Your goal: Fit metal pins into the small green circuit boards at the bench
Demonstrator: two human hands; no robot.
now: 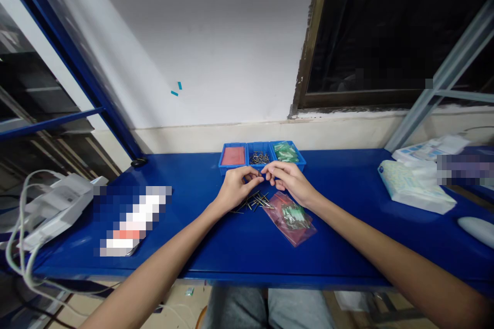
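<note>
My left hand (238,185) is closed in a pinch, its thumb and index fingertips together near the front of the blue bins. Facing it, my right hand (287,179) has its fingers curled in, the fingertips close to those of the left; anything between them is too small to make out. Below the hands lies a loose pile of thin metal pins, perhaps rivets (255,201), partly covered by the left hand. A reddish clear plastic bag (304,234) rests under my right wrist, with a small green packet (293,215) on or in it.
Three joined blue bins (232,168) stand by the wall, holding red bags (233,156), metal pins (259,158) and green packets (285,151). A power strip (62,216) with white cables is at left, a tissue pack (417,187) at right. A blurred-out item (135,223) lies left.
</note>
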